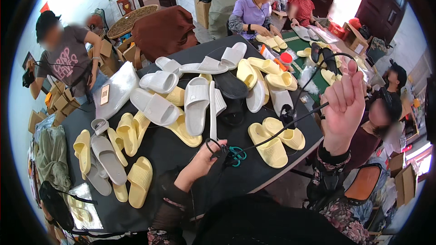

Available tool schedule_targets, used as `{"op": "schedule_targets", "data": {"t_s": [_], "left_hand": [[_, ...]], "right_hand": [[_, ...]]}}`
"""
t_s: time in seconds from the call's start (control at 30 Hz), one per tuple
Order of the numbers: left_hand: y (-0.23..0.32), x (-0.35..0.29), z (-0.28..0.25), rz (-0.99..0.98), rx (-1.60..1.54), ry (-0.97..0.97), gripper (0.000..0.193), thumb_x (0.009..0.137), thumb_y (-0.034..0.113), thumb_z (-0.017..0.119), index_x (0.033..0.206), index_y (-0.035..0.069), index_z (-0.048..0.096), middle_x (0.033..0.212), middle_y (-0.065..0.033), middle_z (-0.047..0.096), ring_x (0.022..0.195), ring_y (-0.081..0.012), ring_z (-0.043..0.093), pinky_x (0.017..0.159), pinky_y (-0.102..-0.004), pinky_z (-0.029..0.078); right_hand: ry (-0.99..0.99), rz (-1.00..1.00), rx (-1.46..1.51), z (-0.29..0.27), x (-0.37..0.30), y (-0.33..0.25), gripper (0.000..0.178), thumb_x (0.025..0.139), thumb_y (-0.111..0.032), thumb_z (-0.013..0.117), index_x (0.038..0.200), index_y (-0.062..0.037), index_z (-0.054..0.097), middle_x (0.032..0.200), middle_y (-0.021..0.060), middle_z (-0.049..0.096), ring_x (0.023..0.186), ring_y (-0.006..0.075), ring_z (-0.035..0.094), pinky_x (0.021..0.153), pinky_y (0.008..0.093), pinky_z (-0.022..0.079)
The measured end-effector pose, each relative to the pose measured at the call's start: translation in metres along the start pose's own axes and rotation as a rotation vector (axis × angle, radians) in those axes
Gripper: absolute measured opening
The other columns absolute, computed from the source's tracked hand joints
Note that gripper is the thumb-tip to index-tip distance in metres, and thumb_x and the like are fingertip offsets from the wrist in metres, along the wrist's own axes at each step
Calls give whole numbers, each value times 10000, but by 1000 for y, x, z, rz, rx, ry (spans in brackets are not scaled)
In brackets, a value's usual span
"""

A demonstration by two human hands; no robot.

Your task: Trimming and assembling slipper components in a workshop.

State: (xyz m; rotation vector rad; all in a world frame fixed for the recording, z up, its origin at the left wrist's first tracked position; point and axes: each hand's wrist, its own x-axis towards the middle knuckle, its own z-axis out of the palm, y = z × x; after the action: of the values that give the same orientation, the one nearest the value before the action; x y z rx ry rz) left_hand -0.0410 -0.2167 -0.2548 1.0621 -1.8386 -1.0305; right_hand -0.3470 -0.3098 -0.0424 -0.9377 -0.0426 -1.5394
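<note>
Taking the teal-handled scissors (237, 155) on the dark counter (200, 195) as the landmark, the person's left hand (203, 159) is just to their left, thumb and fingers pinching a gathered part of a black cable (221, 151). The cable passes over the scissors and rises to their right, to the raised right hand (344, 100), whose fingers are curled in and pressed together around it; a loop of it arches above that hand.

Two yellow slippers (269, 149) lie right of the scissors, near the counter's edge. Beyond the scissors is a black slipper (230, 85), with a grey slipper (197, 104) among others to its left. Well left of the scissors, a phone (105, 94) lies on clear plastic bags (121, 90). A person in a purple shirt (251, 12) sits far beyond the scissors.
</note>
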Motion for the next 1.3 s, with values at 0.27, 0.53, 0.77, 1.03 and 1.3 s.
{"op": "schedule_targets", "data": {"t_s": [0.27,0.53,0.77,1.03,1.3], "left_hand": [[-6,-11,3,-364,-931,-231,470,706,-98,504,1161,19,502,1103,-15,560,862,-67,499,745,-192,405],[14,-8,-2,-488,-1034,373,148,884,51,576,1015,56,509,760,-35,595,542,-115,561,438,-238,439],[-4,-15,-13,-528,-1225,753,59,918,121,548,918,82,504,654,10,460,415,-77,375,392,-229,313],[11,-14,-13,-422,-1109,864,157,869,27,559,1005,39,482,812,-65,518,596,-169,510,529,-306,419],[30,-31,-19,-346,-1060,704,413,800,-85,523,1182,27,413,977,-141,600,566,-144,508,481,-255,411]], "right_hand": [[3,15,54,-6,2,9,316,1003,-223,397,1199,12,478,524,-39,263,423,55,232,408,217,234],[-66,-57,-13,-5,-13,31,346,1008,-281,375,1235,-54,504,511,-50,243,413,56,212,411,234,215],[-378,253,-107,-10,-55,83,501,914,-203,583,1348,-26,405,570,-21,444,476,79,386,483,238,320],[-454,659,-637,9,-85,138,761,837,36,630,1466,-132,237,837,1,562,663,22,478,617,166,393],[-415,725,-757,30,-86,157,819,836,15,637,1483,-132,158,833,17,571,712,36,532,665,180,427]]}}
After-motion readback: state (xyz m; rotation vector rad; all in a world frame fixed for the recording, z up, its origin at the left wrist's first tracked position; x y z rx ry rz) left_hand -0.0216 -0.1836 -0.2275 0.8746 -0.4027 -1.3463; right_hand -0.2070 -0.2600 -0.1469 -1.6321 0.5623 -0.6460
